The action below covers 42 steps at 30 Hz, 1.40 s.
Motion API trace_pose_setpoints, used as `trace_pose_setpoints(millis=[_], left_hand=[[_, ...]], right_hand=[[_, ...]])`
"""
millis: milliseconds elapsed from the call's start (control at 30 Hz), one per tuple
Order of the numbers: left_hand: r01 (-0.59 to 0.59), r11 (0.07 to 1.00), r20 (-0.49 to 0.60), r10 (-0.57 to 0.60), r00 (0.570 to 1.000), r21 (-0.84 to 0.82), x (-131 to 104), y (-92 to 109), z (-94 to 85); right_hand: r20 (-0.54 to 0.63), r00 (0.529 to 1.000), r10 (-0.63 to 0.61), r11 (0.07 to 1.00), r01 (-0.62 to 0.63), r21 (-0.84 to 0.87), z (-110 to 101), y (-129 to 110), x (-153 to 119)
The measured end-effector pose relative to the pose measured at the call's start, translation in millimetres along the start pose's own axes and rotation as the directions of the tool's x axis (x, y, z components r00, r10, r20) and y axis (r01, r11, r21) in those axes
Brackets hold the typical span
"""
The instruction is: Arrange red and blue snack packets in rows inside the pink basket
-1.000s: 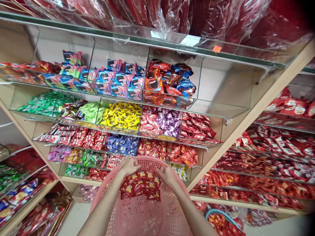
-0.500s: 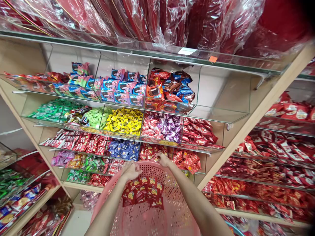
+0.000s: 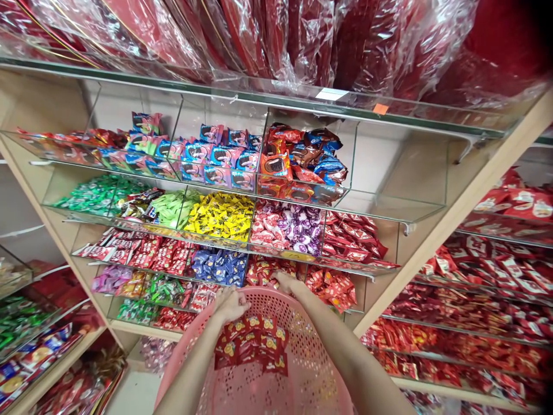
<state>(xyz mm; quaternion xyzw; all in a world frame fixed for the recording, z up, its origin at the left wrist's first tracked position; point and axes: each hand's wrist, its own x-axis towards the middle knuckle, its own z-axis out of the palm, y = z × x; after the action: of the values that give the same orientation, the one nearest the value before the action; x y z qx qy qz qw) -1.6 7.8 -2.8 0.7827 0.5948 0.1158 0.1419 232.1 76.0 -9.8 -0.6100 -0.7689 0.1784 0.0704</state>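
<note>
A pink plastic basket (image 3: 302,323) with a perforated wall is in front of me, below the shelves. Several red candy packets (image 3: 253,343) with yellow-orange prints lie inside it. My left hand (image 3: 231,304) is closed around the basket's far left rim. Over the far rim reaches my right hand (image 3: 287,283), its fingers partly seen and apart at the edge of a bin of red candy packets (image 3: 261,270). Nothing shows in that hand, though the rim and the packets partly hide its fingertips.
Glass shelves hold yellow candies (image 3: 220,216), blue packets (image 3: 219,265), green candies (image 3: 97,193) and wrapped cookies (image 3: 216,158). A wooden upright (image 3: 432,225) stands at the right, with more red packets (image 3: 492,259) beyond it. Plastic-wrapped red goods (image 3: 302,40) lie on top.
My right hand has shifted slightly left over the red packets. The shelves sit a little farther right in view. My left hand stays on the rim, and the packets in the basket look the same.
</note>
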Motion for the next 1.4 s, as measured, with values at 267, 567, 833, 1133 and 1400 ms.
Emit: trace_pose_setpoints(millis=[267,567,833,1133,1400], left_hand=[[-0.004,1.000,0.002,0.004,1.000,-0.014,1.0,-2.3,1.8],[-0.024,1.000,-0.004,0.024,1.000,-0.003,2.3,-3.0,2.0],[-0.022,1.000,-0.018,0.022,1.000,-0.009,2.3,-2.2,3.3],[-0.028,1.000,-0.012,0.028,1.000,0.012,1.5,-2.3,2.7],[-0.016,1.000,-0.018,0.017,1.000,0.025,2.1,-1.5,2.9]], right_hand=[[-0.008,1.000,-0.007,0.990,0.006,-0.141,-8.5,-11.3,-14.8],[-0.324,0.946,0.005,1.000,0.001,0.019,-18.4,-15.3,-41.1],[-0.014,0.986,0.168,0.047,0.006,0.999,-2.4,-50.4,-74.9],[0.225,0.971,0.083,-0.352,-0.183,0.918,9.6,-58.2,-93.9],[0.234,0.971,0.043,-0.440,-0.192,0.877,19.2,-51.8,-96.8]])
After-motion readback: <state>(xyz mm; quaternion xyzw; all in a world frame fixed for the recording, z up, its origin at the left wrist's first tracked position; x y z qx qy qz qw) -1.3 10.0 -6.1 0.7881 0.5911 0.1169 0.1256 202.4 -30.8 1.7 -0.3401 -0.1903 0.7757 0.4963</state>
